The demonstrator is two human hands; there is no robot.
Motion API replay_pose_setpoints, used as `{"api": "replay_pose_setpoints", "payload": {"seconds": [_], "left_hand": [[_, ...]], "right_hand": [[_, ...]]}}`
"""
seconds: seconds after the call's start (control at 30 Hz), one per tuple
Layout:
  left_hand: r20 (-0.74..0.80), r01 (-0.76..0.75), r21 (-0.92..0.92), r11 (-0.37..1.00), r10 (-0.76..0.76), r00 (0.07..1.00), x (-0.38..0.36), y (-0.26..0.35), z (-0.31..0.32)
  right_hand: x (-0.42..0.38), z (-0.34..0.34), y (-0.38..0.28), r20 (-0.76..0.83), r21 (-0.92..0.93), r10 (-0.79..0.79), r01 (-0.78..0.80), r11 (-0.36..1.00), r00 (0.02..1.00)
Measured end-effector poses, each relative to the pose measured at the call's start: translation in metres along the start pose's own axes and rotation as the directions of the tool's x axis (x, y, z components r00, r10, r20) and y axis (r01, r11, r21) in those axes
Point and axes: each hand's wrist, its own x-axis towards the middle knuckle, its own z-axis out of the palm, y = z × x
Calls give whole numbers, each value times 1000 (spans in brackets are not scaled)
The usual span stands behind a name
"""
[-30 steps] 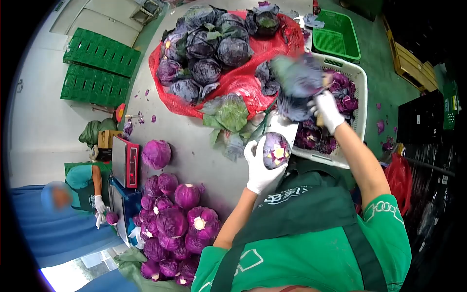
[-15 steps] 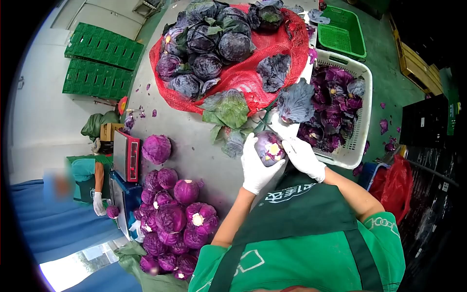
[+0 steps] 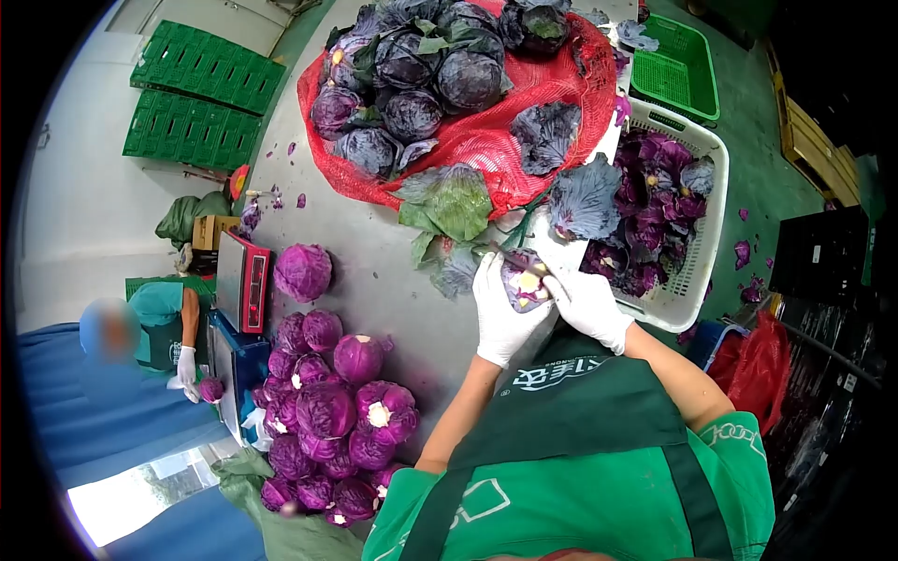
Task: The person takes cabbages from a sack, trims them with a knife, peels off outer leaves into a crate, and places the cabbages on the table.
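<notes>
A red cabbage with its pale cut stem facing up is between my two gloved hands. My left hand is wrapped round its left side. On the right, my right hand is closed on a knife, whose thin dark blade lies across the far side of the cabbage; the handle is hidden in the glove. Just beyond my hands are loose outer leaves. A large bluish leaf lies at the edge of the white crate.
A red mesh bag holds several untrimmed cabbages. Trimmed purple cabbages are piled at the left, near a red scale. The white crate contains purple leaves; a green crate stands behind it. A co-worker is at far left.
The knife blade has come down across the cabbage, and my right hand has shifted slightly over it. The whole view has shifted a little. The co-worker's gloved hand has moved nearer a small cabbage.
</notes>
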Motion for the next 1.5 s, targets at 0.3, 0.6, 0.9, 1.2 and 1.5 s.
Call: {"api": "replay_pose_setpoints", "payload": {"seconds": [0.3, 0.6, 0.9, 1.2, 1.5], "left_hand": [[-113, 54, 41, 998, -49, 992, -24, 2, -5], [-99, 74, -44, 996, -78, 992, -15, 0, 0], [-158, 9, 8, 1000, -7, 987, -12, 6, 5], [-288, 67, -119, 991, -99, 953, -41, -1, 5], [0, 165, 292, 942, -173, 985, -34, 19, -42]], "right_hand": [[30, -30, 64, -192, 295, 303, -240, 925, 933], [6, -9, -16, 79, -2, -59, 59, 998, 995], [14, 3, 0, -47, 119, 15, -9, 993, 999], [54, -4, 28, 272, 527, 424, -502, 686, 864], [26, 26, -2, -2, 75, -150, 150, 986, 989]]}}
